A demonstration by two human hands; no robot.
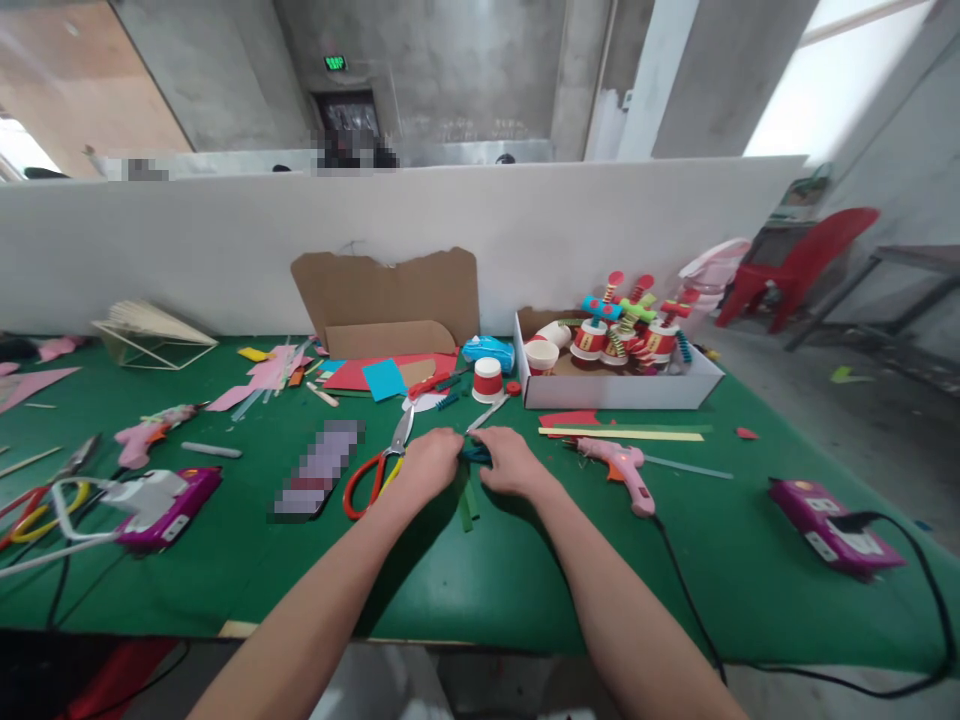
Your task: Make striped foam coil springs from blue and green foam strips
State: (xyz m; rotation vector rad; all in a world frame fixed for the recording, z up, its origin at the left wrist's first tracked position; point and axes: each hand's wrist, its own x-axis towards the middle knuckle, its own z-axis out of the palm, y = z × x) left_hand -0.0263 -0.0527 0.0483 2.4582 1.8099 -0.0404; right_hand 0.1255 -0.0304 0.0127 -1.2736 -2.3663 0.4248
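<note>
The dark teal folded paper strip (477, 456) sits between the fingertips of both hands, with loose green strip ends (469, 508) trailing toward the wearer, below the grip. The left hand (433, 462) and the right hand (511, 462) both have their fingers closed on the fold; how firmly they press cannot be told, as the fingers cover much of it. If either pinch loosens, the layers could spring open or skew, and the loose ends could catch under a wrist. Just left of the grip, the orange-handled scissors (403, 430) lie near the left hand, so a sideways slip might knock the blades. Just beyond the fingertips, a slim grey tool (491, 411) could get bumped, and behind it the red-and-white paper cup (487, 381) might tip. Right of the grip, the pink glue gun (626, 464) points its nozzle toward the right hand; if hot, it could burn a straying knuckle, and a tug on its black cord (679, 575) could swing it
</note>
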